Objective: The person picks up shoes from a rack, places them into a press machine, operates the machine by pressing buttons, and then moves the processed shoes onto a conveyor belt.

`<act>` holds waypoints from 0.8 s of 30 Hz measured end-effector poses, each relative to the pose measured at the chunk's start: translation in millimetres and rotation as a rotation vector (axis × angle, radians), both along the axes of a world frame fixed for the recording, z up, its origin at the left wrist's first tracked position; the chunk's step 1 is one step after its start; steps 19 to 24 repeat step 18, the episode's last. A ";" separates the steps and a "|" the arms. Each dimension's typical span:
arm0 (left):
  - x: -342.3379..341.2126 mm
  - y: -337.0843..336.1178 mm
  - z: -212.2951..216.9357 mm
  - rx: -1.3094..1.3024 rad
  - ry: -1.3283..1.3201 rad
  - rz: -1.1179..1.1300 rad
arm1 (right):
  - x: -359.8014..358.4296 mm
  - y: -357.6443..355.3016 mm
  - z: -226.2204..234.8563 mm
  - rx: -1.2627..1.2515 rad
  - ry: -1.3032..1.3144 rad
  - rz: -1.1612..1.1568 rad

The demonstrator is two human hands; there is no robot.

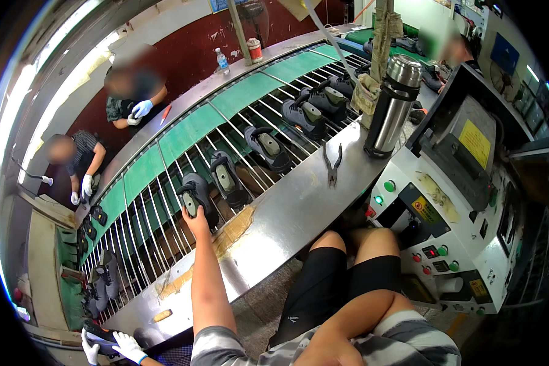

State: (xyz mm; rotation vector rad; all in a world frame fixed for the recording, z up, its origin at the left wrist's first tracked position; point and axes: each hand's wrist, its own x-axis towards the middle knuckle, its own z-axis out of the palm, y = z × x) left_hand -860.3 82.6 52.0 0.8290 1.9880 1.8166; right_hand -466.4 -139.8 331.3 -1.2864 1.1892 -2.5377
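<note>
My left arm stretches forward over the metal ledge (293, 213) to the roller conveyor (168, 213). There my left hand (196, 222) grips a dark grey shoe (196, 185) at its opening, the thumb inside by the pale insole. Just right of it lies a second grey shoe (227, 183), apart from my fingers. Farther along the bars sit another shoe (267, 149) and a few more near the thermos. My right arm (363, 314) is bent across my lap, and its hand runs out of the picture at the lower edge.
Pliers (332, 165) and a steel thermos (396, 104) occupy the ledge to the right. A machine with buttons (445, 244) stands beside my knees. Co-workers' gloved hands (143, 110) are across the conveyor; another's gloved hands (128, 348) hold a shoe at lower left.
</note>
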 end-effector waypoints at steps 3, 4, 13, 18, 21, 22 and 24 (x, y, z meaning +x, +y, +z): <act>61.1 -24.8 12.2 -0.209 0.299 0.187 | -1.3 -5.5 2.2 0.021 0.068 -0.142; 61.3 -36.3 5.0 -0.118 0.316 0.217 | -0.9 -9.3 5.4 0.024 0.093 -0.172; 175.2 -77.1 -3.4 -0.117 0.515 -0.171 | 6.5 -42.1 12.9 0.061 0.225 -0.469; 171.0 -74.3 -4.1 -0.214 0.501 -0.163 | 12.7 -56.0 17.0 0.086 0.278 -0.546; 171.0 -74.3 -4.1 -0.214 0.501 -0.163 | 12.7 -56.0 17.0 0.086 0.278 -0.546; 171.0 -74.3 -4.1 -0.214 0.501 -0.163 | 12.7 -56.0 17.0 0.086 0.278 -0.546; 171.0 -74.3 -4.1 -0.214 0.501 -0.163 | 12.7 -56.0 17.0 0.086 0.278 -0.546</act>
